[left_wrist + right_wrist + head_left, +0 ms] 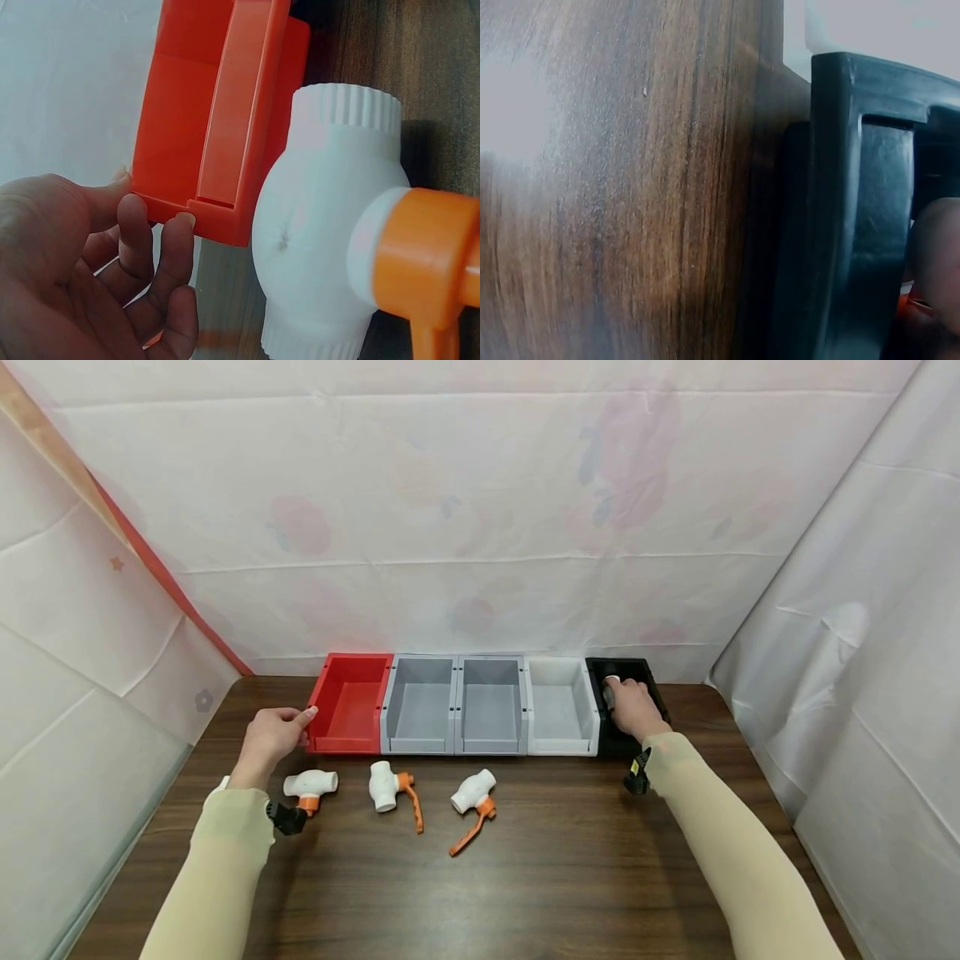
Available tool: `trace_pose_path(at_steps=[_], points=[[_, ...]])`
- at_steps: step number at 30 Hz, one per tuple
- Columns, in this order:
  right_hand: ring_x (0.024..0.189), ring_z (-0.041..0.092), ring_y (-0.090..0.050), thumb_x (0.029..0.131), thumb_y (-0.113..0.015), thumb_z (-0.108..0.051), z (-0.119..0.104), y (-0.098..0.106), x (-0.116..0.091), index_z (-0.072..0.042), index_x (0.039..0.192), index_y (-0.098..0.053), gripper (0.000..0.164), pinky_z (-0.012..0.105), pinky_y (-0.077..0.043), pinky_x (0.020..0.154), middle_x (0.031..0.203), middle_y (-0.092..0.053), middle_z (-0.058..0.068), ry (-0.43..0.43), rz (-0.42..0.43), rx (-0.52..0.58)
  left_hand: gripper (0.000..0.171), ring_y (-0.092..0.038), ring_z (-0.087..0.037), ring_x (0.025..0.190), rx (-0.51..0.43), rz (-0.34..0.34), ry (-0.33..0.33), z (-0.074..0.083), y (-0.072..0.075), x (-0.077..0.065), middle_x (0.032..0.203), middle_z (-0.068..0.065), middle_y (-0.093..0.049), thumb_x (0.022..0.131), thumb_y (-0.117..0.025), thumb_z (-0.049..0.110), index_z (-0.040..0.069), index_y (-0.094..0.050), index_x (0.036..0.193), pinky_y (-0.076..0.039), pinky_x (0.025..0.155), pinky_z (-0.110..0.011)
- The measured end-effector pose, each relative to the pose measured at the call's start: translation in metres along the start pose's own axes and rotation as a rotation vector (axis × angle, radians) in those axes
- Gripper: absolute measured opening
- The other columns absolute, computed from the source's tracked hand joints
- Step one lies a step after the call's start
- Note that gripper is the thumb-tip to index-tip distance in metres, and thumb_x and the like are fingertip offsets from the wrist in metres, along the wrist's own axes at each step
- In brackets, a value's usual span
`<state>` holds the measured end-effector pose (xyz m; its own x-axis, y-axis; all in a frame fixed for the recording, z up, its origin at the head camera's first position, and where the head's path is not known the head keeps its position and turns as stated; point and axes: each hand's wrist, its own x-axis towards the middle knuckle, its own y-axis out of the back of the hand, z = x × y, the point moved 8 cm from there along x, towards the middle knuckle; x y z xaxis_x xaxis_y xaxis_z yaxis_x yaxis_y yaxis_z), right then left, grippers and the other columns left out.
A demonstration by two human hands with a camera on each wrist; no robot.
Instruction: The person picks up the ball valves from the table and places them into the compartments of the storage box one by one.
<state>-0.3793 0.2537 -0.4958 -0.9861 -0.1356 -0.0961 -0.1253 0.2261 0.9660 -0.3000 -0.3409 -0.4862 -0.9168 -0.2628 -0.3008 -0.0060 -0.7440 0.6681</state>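
My left hand [273, 739] pinches the near left corner of the red bin [348, 745] between thumb and fingers. In the left wrist view, a white ball valve [330, 202] with an orange handle lies close beside that corner. My right hand [637, 708] reaches down into the black bin [617, 745] at the row's right end. Its fingers are round a white ball valve [612, 680], mostly hidden by the hand. A bit of orange [913, 301] shows under a fingertip inside the bin in the right wrist view.
Two grey bins [420, 747] [491, 747] and a white bin [562, 747] stand between the red and black ones. Three white-and-orange ball valves [311, 782] [382, 787] [474, 791] lie on the wooden table [570, 877] before the row. A white curtain [480, 527] hangs behind.
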Motion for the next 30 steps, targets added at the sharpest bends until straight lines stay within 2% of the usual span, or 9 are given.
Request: trace_pose_path(at_steps=[6, 15, 24, 30], points=[[0.117, 0.052, -0.045, 0.090, -0.061, 0.003, 0.0019, -0.0028, 0.0039, -0.002, 0.147, -0.040, 0.061, 0.059, -0.042, 0.095, 0.129, -0.047, 0.036, -0.007, 0.005, -0.003, 0.058, -0.051, -0.035, 0.098, 0.002, -0.001, -0.003, 0.0010, 0.0018, -0.0013, 0.108, -0.021, -0.060, 0.102, -0.050, 0.046, -0.003, -0.058, 0.132, -0.050, 0.080, -0.044], [0.113, 0.051, -0.053, 0.096, -0.046, 0.012, 0.0012, -0.0052, 0.0055, -0.002, 0.143, -0.041, 0.050, 0.059, -0.045, 0.092, 0.127, -0.045, 0.037, 0.014, 0.054, -0.025, 0.054, -0.052, -0.033, 0.093, 0.023, 0.004, -0.017, 0.0029, 0.0024, 0.0003, 0.097, -0.017, -0.063, 0.103, -0.049, 0.046, -0.002, -0.063, 0.125, -0.048, 0.076, -0.041], [0.111, 0.050, -0.054, 0.092, -0.051, 0.013, 0.0033, -0.0040, 0.0032, -0.001, 0.149, -0.036, 0.061, 0.058, -0.046, 0.091, 0.135, -0.041, 0.037, -0.016, 0.044, 0.016, 0.052, -0.054, -0.032, 0.091, 0.017, 0.005, -0.023, 0.0027, -0.0004, 0.0030, 0.093, -0.015, -0.064, 0.103, -0.050, 0.044, -0.002, -0.064, 0.122, -0.048, 0.073, -0.038], [0.109, 0.050, -0.055, 0.093, -0.050, 0.011, 0.0025, -0.0030, 0.0033, -0.001, 0.148, -0.038, 0.058, 0.058, -0.046, 0.089, 0.134, -0.042, 0.037, -0.021, 0.060, 0.039, 0.050, -0.054, -0.031, 0.090, 0.021, 0.011, -0.023, 0.0032, 0.0006, 0.0030, 0.090, -0.014, -0.064, 0.103, -0.050, 0.043, -0.002, -0.064, 0.121, -0.048, 0.074, -0.039]])
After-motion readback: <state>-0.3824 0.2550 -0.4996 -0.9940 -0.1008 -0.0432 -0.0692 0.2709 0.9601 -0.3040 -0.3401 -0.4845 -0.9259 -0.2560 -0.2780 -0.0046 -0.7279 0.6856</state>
